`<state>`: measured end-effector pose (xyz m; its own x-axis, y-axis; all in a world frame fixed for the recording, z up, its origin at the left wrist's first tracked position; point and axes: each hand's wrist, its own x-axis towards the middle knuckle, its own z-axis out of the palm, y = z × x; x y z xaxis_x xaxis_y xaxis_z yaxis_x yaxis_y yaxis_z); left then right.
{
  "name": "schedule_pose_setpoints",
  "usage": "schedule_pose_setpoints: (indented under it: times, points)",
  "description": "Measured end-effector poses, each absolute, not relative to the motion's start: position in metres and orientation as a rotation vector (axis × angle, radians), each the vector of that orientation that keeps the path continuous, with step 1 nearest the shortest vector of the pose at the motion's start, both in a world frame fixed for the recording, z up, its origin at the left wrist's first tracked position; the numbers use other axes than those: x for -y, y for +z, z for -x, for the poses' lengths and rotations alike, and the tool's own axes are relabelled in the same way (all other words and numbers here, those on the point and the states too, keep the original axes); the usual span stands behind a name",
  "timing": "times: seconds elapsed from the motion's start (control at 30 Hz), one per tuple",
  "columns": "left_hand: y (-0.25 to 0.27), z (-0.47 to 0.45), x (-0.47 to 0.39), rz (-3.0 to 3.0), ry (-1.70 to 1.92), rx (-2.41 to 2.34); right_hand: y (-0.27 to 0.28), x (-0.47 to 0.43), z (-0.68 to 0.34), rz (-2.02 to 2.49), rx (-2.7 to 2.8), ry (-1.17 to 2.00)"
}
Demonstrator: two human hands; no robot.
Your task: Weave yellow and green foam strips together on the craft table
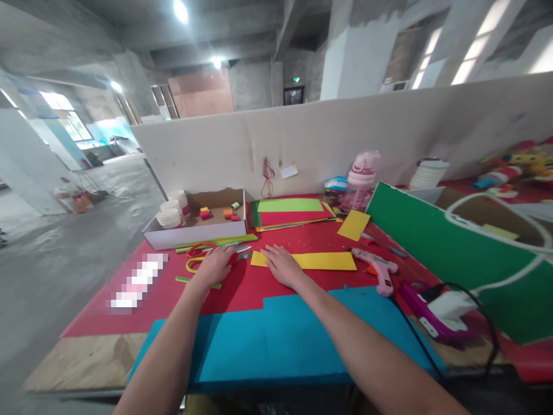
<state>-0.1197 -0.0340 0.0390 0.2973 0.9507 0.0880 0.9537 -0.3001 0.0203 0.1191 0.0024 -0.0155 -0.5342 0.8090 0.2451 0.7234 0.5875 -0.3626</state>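
Observation:
My left hand [216, 266] rests low over the red tabletop, fingers curled on a small red tool [234, 259] with a flat grey end; the fingers hide most of it. Beside and partly under that hand lie scissors with yellow and red handles [192, 264], their silvery blade [244, 249] pointing right. My right hand [283, 265] lies flat, fingers spread, on the left part of a long yellow strip [328, 261], pressing it to the table. A thin green strip [184, 279] lies by my left wrist. The pink glue gun [379, 270] sits off the strip's right end.
Blue sheets [268, 346] cover the front edge. Behind are a shallow box [194, 235] with cups and small rolls, stacked coloured sheets [289, 206], a yellow piece [354, 225] and a pink bottle [361, 178]. A green board [432, 253] and purple power strip [436, 317] with cables stand right.

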Motion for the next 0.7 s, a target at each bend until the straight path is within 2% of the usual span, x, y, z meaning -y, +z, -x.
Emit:
schedule_pose_setpoints:
  times: [0.7]
  points:
    - [0.043, 0.127, 0.035, 2.811, -0.272, 1.716, -0.007, 0.002, -0.119, 1.286, 2.53, 0.288]
